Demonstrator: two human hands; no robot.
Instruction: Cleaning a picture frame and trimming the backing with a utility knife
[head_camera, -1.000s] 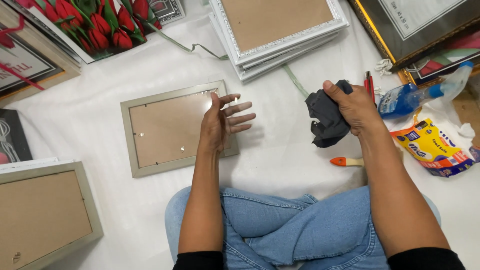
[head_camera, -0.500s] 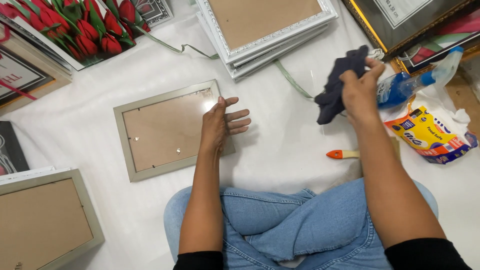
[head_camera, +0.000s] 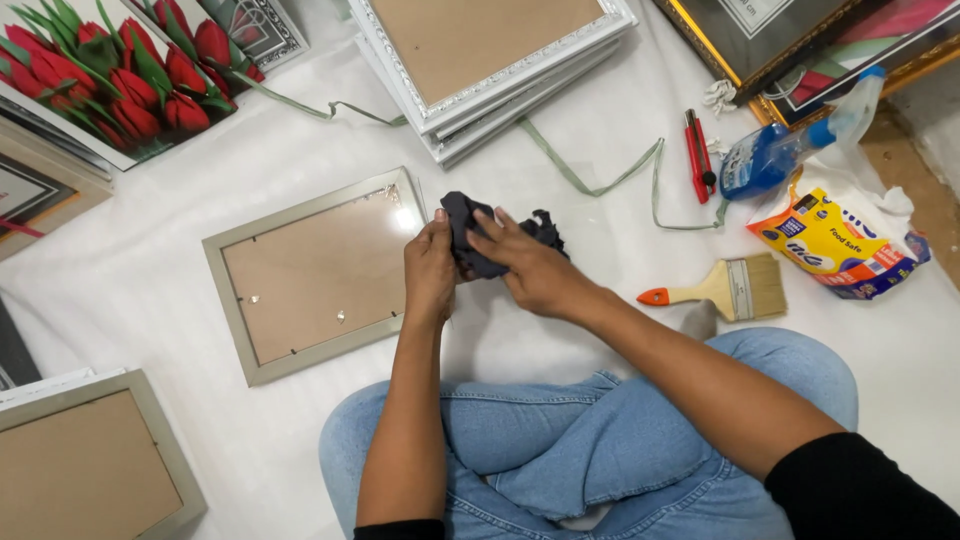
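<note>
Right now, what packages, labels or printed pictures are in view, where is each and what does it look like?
Bag: right, beside the brush; crumpled, yellow and blue, printed.
Spray bottle: upper right, lying down; blue liquid, blue label.
Tulip print: upper left; red flowers, green leaves.
Framed prints: top right; gold and dark edges.
No screens.

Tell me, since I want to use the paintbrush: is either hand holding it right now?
No. The paintbrush lies on the white sheet beside the right knee, while the left hand and the right hand both hold the dark cloth.
</note>
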